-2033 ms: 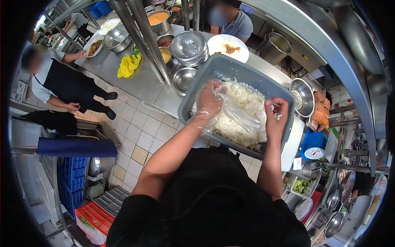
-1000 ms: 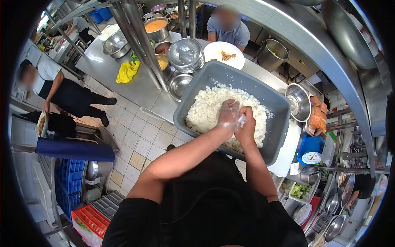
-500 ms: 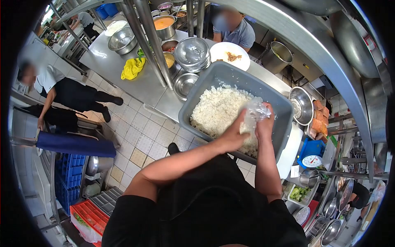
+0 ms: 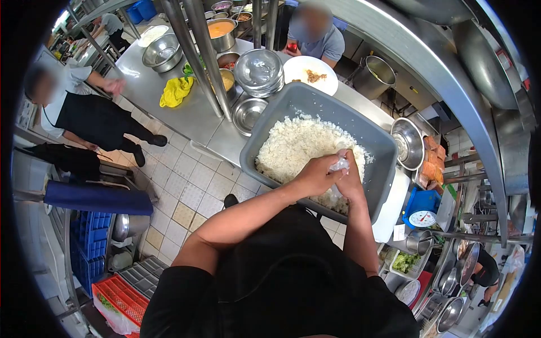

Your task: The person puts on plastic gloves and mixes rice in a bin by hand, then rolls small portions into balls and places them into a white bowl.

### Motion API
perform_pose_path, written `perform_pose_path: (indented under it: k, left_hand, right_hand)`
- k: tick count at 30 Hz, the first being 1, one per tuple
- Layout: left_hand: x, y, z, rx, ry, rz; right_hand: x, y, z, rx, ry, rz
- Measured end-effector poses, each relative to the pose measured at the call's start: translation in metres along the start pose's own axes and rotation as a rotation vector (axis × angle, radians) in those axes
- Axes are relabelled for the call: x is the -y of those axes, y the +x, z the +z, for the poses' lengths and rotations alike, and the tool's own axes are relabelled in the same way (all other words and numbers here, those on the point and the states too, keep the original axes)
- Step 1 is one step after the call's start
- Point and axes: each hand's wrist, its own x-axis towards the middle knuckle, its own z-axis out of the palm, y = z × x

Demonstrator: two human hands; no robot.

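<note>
Both my hands are together over a grey plastic tub point(image 4: 389, 169) of cooked white rice point(image 4: 304, 143). My left hand point(image 4: 316, 176) is closed on the gathered neck of a clear plastic bag point(image 4: 340, 164). Pressed up beside it, my right hand point(image 4: 350, 179) grips the same crumpled plastic, with fingers curled around it. Part of the bag hangs below the hands, close over the rice near the tub's front side. The fingers hide much of the bag, and I cannot tell what is inside it.
Beyond the tub stand a white plate point(image 4: 304, 76) with food scraps, stacked metal bowls point(image 4: 259, 70) and a yellow cloth point(image 4: 176, 92). At right are a colander point(image 4: 407, 143) and a blue scale point(image 4: 421, 211). Steel posts point(image 4: 205, 56) rise from the counter. Co-workers stand left and across.
My hands have drawn together, and the bag, spread wide before, is now bunched between them. The co-worker at left has raised an arm; the person across holds something red.
</note>
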Motion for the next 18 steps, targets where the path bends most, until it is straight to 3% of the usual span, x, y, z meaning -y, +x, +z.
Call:
perform_pose_path:
  k: [2, 4, 7, 10, 18]
  left_hand:
    - [-0.004, -0.001, -0.006, 0.058, -0.017, 0.011]
    - [-0.010, -0.002, -0.010, 0.245, -0.326, -0.312]
    - [0.007, 0.002, -0.005, 0.304, -0.432, -0.227]
    - [0.006, 0.004, -0.010, 0.376, -0.582, -0.282]
    - [0.011, -0.001, -0.019, 0.353, -0.523, -0.274]
  right_hand:
    - [0.012, -0.005, -0.004, 0.034, 0.007, 0.004]
    - [0.015, -0.008, -0.008, 0.126, -0.094, -0.013]
    - [0.031, -0.009, -0.015, 0.240, -0.171, -0.028]
    - [0.040, -0.009, -0.023, 0.364, -0.142, 0.006]
    - [0.029, -0.016, -0.056, 0.299, 0.175, 0.082]
